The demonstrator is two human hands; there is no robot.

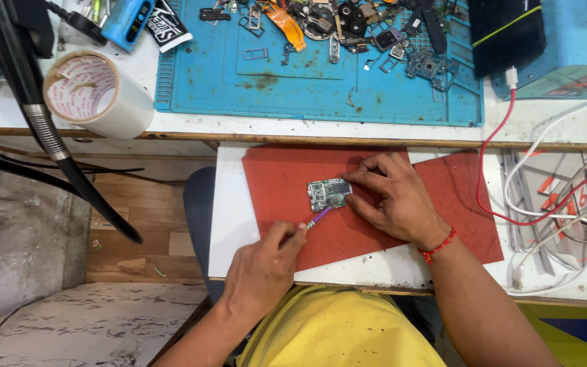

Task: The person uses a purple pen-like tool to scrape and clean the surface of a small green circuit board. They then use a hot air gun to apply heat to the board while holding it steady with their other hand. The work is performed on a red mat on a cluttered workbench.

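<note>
A small green circuit board lies on a red mat over a white board. My right hand rests on the mat with its fingertips pressing the board's right edge. Nearer me, my left hand grips a thin purple-handled tool, whose tip touches the lower right part of the circuit board. A red thread bracelet circles my right wrist.
A blue work mat behind carries several loose phone parts. A roll of clear tape stands at the left beside a black flexible arm. Red and white cables lie at the right, near a black device.
</note>
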